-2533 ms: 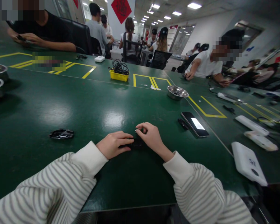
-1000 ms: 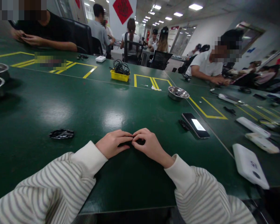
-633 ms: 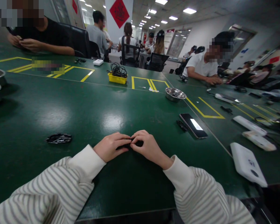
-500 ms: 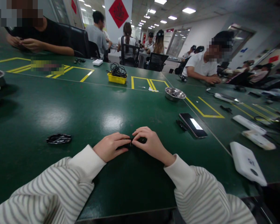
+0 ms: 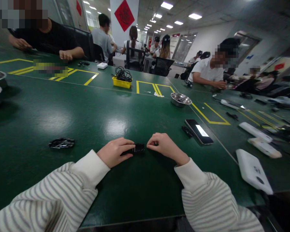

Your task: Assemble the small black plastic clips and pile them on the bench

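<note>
A small black block-shaped piece point(image 5: 138, 148) with a light mark lies low at the table's front middle. My left hand point(image 5: 117, 149) grips its left end between thumb and fingers, hiding that part. Just past the piece's right end, apart from it, is my right hand point(image 5: 163, 145). Its thumb and fingers are pinched together, and whatever they hold is too small or hidden to make out. Off to the left of my hands sits a flat cluster of shiny black pieces point(image 5: 61, 143).
A phone point(image 5: 199, 131) and a black item point(image 5: 187, 131) lie to the right. Beyond stand a metal bowl point(image 5: 181, 100) and a yellow box point(image 5: 122, 83) of cables. White devices point(image 5: 253, 170) line the right side. Other people sit around the green table point(image 5: 87, 109).
My right hand has moved right, away from the black piece, uncovering its right end. My left hand stays on the piece. The person at far left has moved their hands apart.
</note>
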`<control>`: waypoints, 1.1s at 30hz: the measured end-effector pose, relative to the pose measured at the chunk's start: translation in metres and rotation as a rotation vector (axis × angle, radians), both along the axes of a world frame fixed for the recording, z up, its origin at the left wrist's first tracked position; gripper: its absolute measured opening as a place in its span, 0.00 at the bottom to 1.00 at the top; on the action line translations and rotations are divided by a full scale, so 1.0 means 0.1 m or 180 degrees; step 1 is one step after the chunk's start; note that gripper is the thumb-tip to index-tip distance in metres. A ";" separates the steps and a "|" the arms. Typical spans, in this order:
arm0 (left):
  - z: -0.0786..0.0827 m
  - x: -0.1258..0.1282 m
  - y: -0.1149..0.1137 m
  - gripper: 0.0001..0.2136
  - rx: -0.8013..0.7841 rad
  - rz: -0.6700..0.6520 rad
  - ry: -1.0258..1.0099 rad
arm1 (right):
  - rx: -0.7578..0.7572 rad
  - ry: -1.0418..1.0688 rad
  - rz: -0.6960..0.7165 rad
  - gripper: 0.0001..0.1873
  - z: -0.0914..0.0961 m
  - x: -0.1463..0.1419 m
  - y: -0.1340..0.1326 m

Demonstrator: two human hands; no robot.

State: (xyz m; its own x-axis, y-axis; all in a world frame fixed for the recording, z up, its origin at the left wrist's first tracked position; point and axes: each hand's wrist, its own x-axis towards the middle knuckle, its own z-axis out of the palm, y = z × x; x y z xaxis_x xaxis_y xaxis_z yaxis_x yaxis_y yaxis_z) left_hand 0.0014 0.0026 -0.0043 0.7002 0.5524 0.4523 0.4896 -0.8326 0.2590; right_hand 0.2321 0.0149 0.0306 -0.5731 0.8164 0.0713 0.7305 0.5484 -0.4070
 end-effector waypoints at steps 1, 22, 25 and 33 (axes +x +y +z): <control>0.00 0.00 0.00 0.11 -0.0011 0.0001 0.0003 | -0.0129 -0.0028 -0.0035 0.05 0.01 0.00 -0.01; 0.00 -0.01 -0.01 0.11 0.0008 -0.0043 0.0032 | -0.0150 0.0987 -0.0035 0.04 -0.10 -0.32 -0.22; 0.00 0.00 -0.01 0.10 0.0007 -0.0028 0.0037 | -0.0089 0.0956 -0.0053 0.04 -0.09 -0.33 -0.23; 0.00 0.00 -0.01 0.10 0.0025 -0.0030 0.0029 | 0.0278 0.0773 -0.0252 0.03 -0.13 -0.38 -0.27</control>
